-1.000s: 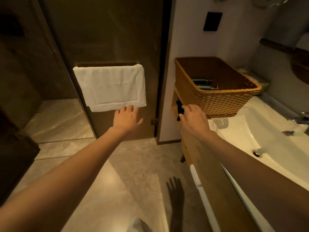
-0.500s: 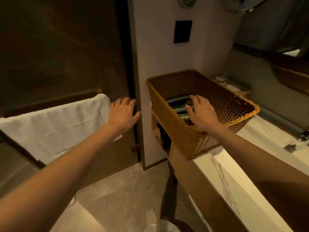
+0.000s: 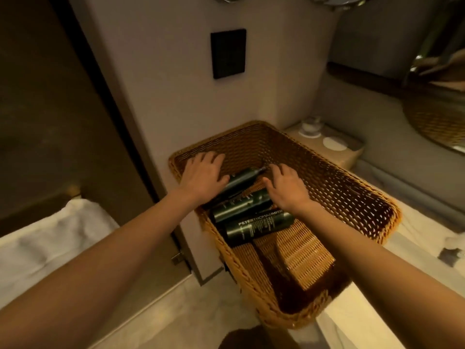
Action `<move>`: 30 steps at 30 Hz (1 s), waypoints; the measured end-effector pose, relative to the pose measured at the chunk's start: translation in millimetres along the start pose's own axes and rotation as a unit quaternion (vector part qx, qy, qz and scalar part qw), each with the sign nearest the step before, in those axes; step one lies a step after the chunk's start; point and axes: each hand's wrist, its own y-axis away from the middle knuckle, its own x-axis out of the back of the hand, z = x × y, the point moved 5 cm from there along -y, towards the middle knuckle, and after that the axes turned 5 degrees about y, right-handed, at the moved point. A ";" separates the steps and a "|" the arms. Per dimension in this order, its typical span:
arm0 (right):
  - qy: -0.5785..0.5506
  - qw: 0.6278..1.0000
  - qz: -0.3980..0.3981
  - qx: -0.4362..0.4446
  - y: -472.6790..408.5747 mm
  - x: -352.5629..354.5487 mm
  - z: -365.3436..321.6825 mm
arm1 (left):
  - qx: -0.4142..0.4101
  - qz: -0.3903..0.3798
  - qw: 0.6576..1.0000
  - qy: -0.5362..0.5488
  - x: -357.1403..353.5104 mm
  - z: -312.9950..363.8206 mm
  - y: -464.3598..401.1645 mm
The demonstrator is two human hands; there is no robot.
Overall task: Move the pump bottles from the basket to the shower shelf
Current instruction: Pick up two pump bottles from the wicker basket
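A wicker basket point(image 3: 352, 197) stands on the white counter. Three dark green pump bottles lie side by side on its floor: a far one point(image 3: 242, 178), a middle one point(image 3: 239, 206) and a near one with white lettering point(image 3: 259, 226). My left hand point(image 3: 202, 176) is inside the basket with fingers spread. Its palm lies over the far bottle's base end and its thumb touches that bottle. My right hand point(image 3: 286, 188) rests over the pump ends of the far and middle bottles with fingers bent down. Its grip is hidden. No shower shelf is in view.
A white towel point(image 3: 50, 240) hangs at lower left on a dark glass door point(image 3: 50, 102). A black wall plate point(image 3: 227, 52) sits above the basket. Behind the basket is a small tray point(image 3: 352, 153) with a glass and coasters. A mirror point(image 3: 435, 109) is at right, above the white counter point(image 3: 364, 323).
My view has swung right and closer over the basket. My left hand left the towel and door and went into the basket. My right hand reached further in over the pump ends.
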 end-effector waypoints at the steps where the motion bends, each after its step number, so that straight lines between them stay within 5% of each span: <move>1: 0.000 1.000 0.002 -0.010 -6.6 -2.5 4.9 | -0.014 -0.011 1.000 0.002 -7.9 4.0 -13.4; 9: 0.007 0.991 -0.001 -0.131 -14.1 -34.2 34.0 | -0.115 -0.220 0.968 0.040 -95.1 43.5 -80.3; 16: -0.013 0.971 -0.047 -0.233 2.5 -52.7 52.5 | -0.205 -0.307 0.929 0.000 -145.2 66.0 -94.1; 25: -0.008 0.953 -0.090 -0.290 18.5 -53.7 54.8 | -0.128 -0.310 0.941 0.046 -168.7 59.0 -102.1; 30: -0.172 0.878 -0.206 -0.396 20.7 -78.2 54.3 | -0.088 -0.244 0.958 0.123 -155.0 56.0 -113.0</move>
